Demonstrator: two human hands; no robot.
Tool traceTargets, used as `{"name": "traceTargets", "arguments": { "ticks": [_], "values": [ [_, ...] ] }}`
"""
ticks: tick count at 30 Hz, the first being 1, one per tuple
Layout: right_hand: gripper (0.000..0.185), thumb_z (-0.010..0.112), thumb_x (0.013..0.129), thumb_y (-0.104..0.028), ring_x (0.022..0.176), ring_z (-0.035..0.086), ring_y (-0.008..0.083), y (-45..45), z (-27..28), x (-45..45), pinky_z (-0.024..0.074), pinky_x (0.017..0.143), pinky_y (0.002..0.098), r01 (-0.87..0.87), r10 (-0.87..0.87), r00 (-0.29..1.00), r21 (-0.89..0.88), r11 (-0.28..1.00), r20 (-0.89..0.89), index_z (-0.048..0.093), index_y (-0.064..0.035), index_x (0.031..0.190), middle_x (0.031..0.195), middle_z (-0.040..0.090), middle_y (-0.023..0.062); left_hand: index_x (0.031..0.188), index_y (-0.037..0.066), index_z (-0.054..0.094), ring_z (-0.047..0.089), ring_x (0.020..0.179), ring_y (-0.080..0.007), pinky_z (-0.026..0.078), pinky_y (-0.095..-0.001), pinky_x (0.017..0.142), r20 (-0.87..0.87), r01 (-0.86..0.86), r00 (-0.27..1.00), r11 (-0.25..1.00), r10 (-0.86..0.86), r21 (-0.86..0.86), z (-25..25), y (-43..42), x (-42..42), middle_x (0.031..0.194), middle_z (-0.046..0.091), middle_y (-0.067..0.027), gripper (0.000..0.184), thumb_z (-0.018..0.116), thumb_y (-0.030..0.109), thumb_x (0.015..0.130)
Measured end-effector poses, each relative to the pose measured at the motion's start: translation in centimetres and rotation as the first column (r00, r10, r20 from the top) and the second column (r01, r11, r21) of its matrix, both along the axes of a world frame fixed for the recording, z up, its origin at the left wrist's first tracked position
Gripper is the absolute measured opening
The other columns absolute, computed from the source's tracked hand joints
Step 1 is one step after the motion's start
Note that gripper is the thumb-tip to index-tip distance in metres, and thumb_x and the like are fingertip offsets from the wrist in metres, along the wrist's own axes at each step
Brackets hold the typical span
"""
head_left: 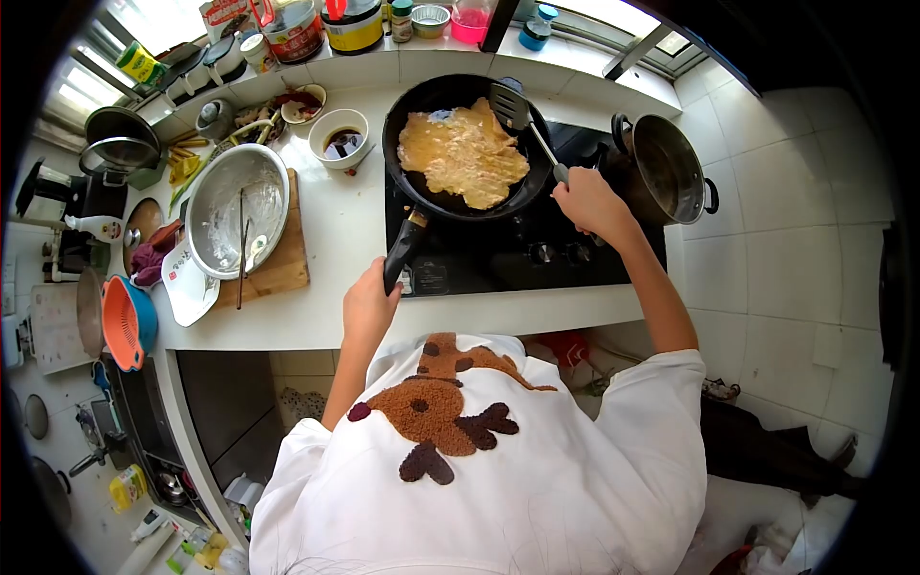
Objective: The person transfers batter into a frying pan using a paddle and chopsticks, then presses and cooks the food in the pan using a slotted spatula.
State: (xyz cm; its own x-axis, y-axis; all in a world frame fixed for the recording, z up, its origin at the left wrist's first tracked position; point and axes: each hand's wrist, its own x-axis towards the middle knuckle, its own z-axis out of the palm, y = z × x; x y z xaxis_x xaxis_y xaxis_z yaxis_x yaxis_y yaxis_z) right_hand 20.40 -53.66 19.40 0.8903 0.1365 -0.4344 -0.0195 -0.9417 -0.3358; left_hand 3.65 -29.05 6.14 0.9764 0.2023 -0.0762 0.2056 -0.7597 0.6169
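A black frying pan (391, 144) sits on the dark stove top (479, 264). In it lies a wide, uneven golden pancake-like piece of food (465, 153). My left hand (369, 307) is closed round the pan's black handle (407, 247), below the pan. My right hand (589, 203) grips the handle of a slotted spatula (510, 107) from the right. The spatula's head reaches over the pan's upper right part, beside the food's edge. Whether its head touches the food or the pan, I cannot tell.
Right of the pan stands a dark pot (698, 182). On the left, a metal bowl (280, 182) with chopsticks rests on a wooden board (295, 254). A white bowl of dark liquid (342, 144) stands near the pan. An orange-and-blue colander (129, 321) is at the counter's left edge.
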Motion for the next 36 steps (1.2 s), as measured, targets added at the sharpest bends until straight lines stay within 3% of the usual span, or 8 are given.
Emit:
{"name": "traceTargets", "arguments": {
  "ticks": [14, 17, 19, 23, 26, 27, 30, 36],
  "values": [
    [0.03, 0.049, 0.082, -0.014, 0.041, 0.056, 0.0224, -1.6, -0.4, -0.3, 0.0465, 0.042, 0.0339, -0.064, 0.064, 0.998, 0.007, 0.998, -0.029, 0.052, 0.0123, 0.067, 0.05, 0.053, 0.0168, 0.108, 0.005, 0.051, 0.058, 0.073, -0.0349, 0.045, -0.039, 0.064, -0.04, -0.014, 0.999, 0.999, 0.013, -0.03, -0.2, 0.2, 0.0, 0.079, 0.061, -0.0168, 0.038, 0.066, 0.018, 0.075],
    [0.021, 0.047, 0.084, -0.015, 0.036, 0.05, 0.0175, -1.9, 0.2, -0.9, 0.0407, 0.036, 0.0301, -0.024, 0.028, 0.996, 0.052, 0.998, -0.082, 0.046, 0.0046, 0.075, 0.051, 0.048, 0.0086, 0.108, 0.005, 0.051, 0.058, 0.073, -0.0348, 0.045, -0.0391, 0.064, -0.047, -0.016, 0.999, 0.999, 0.014, -0.033, -0.2, 0.2, 0.0, 0.079, 0.061, -0.017, 0.038, 0.066, 0.018, 0.075],
    [0.028, 0.05, 0.082, -0.016, 0.048, 0.059, 0.0289, -1.9, 1.2, -0.9, 0.0488, 0.049, 0.0368, -0.076, 0.076, 0.997, -0.002, 0.997, -0.007, 0.053, 0.0117, 0.074, 0.059, 0.057, 0.0201, 0.108, 0.005, 0.05, 0.058, 0.074, -0.0349, 0.045, -0.0393, 0.064, -0.052, -0.011, 0.999, 0.999, 0.01, -0.032, -0.2, 0.2, 0.0, 0.079, 0.06, -0.0173, 0.038, 0.066, 0.018, 0.076],
    [0.026, 0.051, 0.083, -0.017, 0.07, 0.059, 0.0382, -1.9, 2.4, -2.5, 0.0484, 0.066, 0.0425, -0.086, 0.094, 0.988, -0.067, 0.994, 0.122, 0.053, 0.0078, 0.076, 0.072, 0.06, 0.0229, 0.108, 0.005, 0.05, 0.058, 0.074, -0.0351, 0.045, -0.0394, 0.064, -0.056, -0.012, 0.998, 0.999, 0.011, -0.033, 0.0, 0.2, 0.0, 0.079, 0.06, -0.0173, 0.038, 0.065, 0.018, 0.076],
    [0.019, 0.048, 0.086, -0.015, 0.055, 0.059, 0.0341, -3.0, 0.0, -3.8, 0.0471, 0.051, 0.0388, -0.208, 0.23, 0.913, -0.099, 0.973, 0.337, 0.051, 0.0029, 0.083, 0.065, 0.059, 0.0181, 0.107, 0.004, 0.05, 0.059, 0.07, -0.0339, 0.046, -0.0389, 0.062, -0.005, 0.0, 1.0, 1.0, 0.0, -0.002, 0.0, 0.1, 0.0, 0.076, 0.06, -0.0164, 0.038, 0.067, 0.013, 0.073],
    [0.017, 0.049, 0.085, -0.014, 0.065, 0.058, 0.0393, -2.3, 0.4, -4.3, 0.0475, 0.058, 0.043, -0.189, 0.211, 0.936, -0.103, 0.977, 0.28, 0.049, 0.0024, 0.083, 0.067, 0.058, 0.0212, 0.107, 0.004, 0.051, 0.059, 0.07, -0.034, 0.046, -0.039, 0.062, -0.015, -0.006, 1.0, 1.0, 0.005, -0.01, 0.1, 0.0, 0.0, 0.076, 0.06, -0.0165, 0.038, 0.067, 0.013, 0.073],
    [0.016, 0.049, 0.084, -0.014, 0.064, 0.058, 0.0385, -1.3, -0.9, -5.3, 0.0476, 0.058, 0.0443, -0.217, 0.249, 0.932, -0.143, 0.966, 0.263, 0.048, 0.0025, 0.082, 0.066, 0.058, 0.0213, 0.106, 0.004, 0.051, 0.059, 0.07, -0.0342, 0.046, -0.039, 0.061, -0.028, -0.009, 1.0, 1.0, 0.008, -0.017, 0.2, 0.0, 0.1, 0.076, 0.06, -0.0165, 0.038, 0.067, 0.013, 0.073],
    [0.021, 0.059, 0.079, -0.015, 0.063, 0.063, 0.032, -1.0, -2.0, -5.2, 0.0517, 0.055, 0.0377, -0.24, 0.318, 0.891, -0.259, 0.936, 0.323, 0.047, 0.0012, 0.079, 0.065, 0.06, 0.0182, 0.105, 0.004, 0.051, 0.058, 0.07, -0.0344, 0.045, -0.0392, 0.062, -0.035, -0.012, 0.999, 1.0, 0.011, -0.017, 0.4, 0.0, 0.0, 0.075, 0.06, -0.0168, 0.037, 0.067, 0.013, 0.073]
  ]
}}
